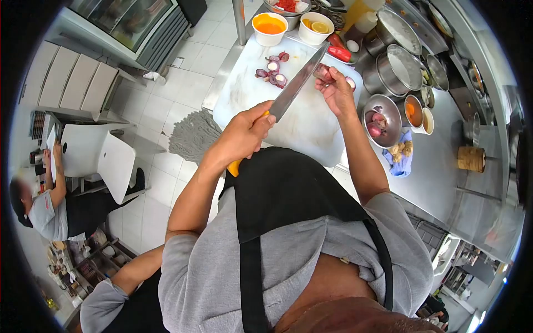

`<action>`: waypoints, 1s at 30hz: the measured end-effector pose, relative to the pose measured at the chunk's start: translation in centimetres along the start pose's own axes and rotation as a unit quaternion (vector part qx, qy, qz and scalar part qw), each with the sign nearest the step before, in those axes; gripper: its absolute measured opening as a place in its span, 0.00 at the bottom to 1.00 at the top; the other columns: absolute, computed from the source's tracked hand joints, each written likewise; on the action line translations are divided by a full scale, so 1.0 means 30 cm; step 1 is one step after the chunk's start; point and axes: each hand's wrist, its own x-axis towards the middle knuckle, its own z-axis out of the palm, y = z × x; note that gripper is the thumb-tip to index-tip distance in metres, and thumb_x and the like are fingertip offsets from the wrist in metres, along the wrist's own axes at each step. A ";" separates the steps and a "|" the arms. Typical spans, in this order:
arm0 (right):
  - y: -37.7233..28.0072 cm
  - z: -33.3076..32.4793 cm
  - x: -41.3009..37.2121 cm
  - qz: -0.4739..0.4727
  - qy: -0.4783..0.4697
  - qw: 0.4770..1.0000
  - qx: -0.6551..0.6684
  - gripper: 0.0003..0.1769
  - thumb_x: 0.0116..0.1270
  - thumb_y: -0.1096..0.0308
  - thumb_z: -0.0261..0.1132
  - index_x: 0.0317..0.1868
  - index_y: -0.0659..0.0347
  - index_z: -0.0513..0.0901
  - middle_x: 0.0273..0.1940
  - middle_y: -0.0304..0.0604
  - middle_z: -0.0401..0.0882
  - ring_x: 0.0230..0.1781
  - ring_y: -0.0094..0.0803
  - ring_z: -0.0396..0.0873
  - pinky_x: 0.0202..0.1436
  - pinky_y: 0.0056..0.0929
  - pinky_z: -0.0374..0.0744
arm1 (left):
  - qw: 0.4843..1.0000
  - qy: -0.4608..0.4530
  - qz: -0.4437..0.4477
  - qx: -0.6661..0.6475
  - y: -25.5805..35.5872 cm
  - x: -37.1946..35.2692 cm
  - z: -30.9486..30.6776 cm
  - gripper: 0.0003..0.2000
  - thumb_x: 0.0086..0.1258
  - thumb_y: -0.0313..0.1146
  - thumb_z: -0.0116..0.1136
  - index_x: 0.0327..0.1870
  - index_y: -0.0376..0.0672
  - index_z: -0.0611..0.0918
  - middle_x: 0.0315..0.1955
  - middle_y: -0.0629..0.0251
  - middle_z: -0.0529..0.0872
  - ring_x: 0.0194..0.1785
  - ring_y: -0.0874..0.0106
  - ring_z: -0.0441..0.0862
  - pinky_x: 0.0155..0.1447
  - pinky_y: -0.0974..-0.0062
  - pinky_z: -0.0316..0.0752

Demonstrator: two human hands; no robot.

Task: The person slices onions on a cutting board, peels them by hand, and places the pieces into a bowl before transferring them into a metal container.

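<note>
Closest to the lens is your own grey shirt (202,286), with the black apron (294,191) over it. Past that you've got both hands over the board (294,136).

Your left hand (247,130) is wrapped snug round the yellow handle of the knife (298,83), blade angling up and across toward the other hand. Your right hand (340,95) has a small onion (322,72) pinched in the fingertips, gap no wider than the onion itself, right beside the blade. Can't tell if steel actually touches it.

Handling-wise, I'd guess the onion's light and firm but slick where it's bare, so grab it round the fat middle, tips tucked away from the edge. Knife looks stiff with some heft; hold it well up the handle like you've got it.

Left of the blade there's a cluster of cut onions (273,69), peppers (340,53) just beyond your right fingers, and a steel bowl (383,104) with more onions right of that wrist.
</note>
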 end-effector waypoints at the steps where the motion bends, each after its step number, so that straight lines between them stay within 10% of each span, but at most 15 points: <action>1: 0.002 -0.001 0.003 -0.003 0.004 1.000 0.019 0.15 0.69 0.59 0.64 0.45 0.63 0.81 0.40 0.40 0.82 0.39 0.33 0.80 0.45 0.33 0.79 | 1.000 0.000 0.005 -0.006 0.003 -0.003 -0.002 0.22 0.77 0.35 0.49 0.70 0.43 0.69 0.27 0.71 0.74 0.19 0.84 0.69 0.18 0.82 0.67; 13: -0.045 0.030 -0.009 -0.059 -0.026 0.993 -0.102 0.19 0.69 0.61 0.64 0.52 0.69 0.81 0.43 0.45 0.83 0.41 0.32 0.79 0.45 0.33 0.78 | 1.000 -0.012 0.022 0.011 0.004 -0.027 -0.040 0.21 0.77 0.34 0.48 0.70 0.42 0.70 0.25 0.71 0.74 0.17 0.84 0.68 0.17 0.82 0.66; 30: 0.061 0.091 -0.038 0.059 0.113 0.983 0.129 0.16 0.64 0.55 0.70 0.45 0.55 0.81 0.39 0.38 0.80 0.38 0.33 0.78 0.48 0.35 0.79 | 0.995 0.014 0.097 -0.025 -0.092 0.182 0.058 0.22 0.77 0.34 0.49 0.71 0.44 0.68 0.27 0.70 0.74 0.17 0.83 0.68 0.17 0.82 0.65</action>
